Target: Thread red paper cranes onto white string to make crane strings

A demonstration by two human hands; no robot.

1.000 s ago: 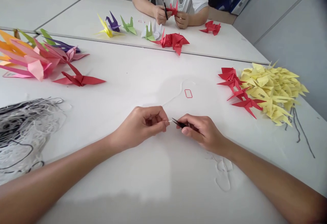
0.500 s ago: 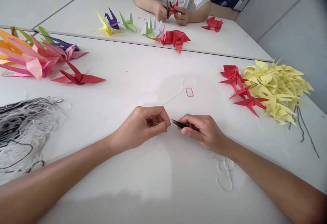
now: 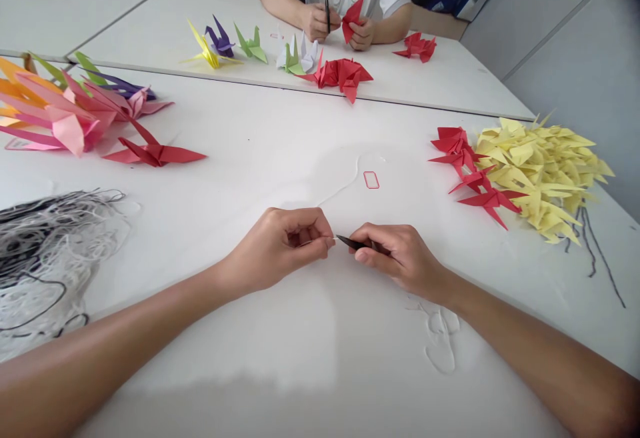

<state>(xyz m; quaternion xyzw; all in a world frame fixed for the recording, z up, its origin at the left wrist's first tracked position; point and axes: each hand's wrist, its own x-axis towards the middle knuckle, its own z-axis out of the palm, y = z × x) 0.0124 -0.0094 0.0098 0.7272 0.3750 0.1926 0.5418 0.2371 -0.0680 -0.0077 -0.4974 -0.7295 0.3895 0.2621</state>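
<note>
Little has moved since last frame: our L hand (image 3: 277, 245) is pinched shut, seemingly on a thin white string (image 3: 345, 188), and R hand (image 3: 400, 258) grips slim black metal tweezers (image 3: 354, 243), tips just beside L hand. L forearm (image 3: 115, 331) and R forearm (image 3: 545, 358) angle inward. Risk: a loose pinch could drop the string; a slip could jab L hand. Small red rectangular loop (image 3: 371, 180) lies just past L hand.

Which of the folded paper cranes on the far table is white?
The white origami crane, partly behind a small green crane; it's the only white one there, sitting just left of the large red crane.
</note>
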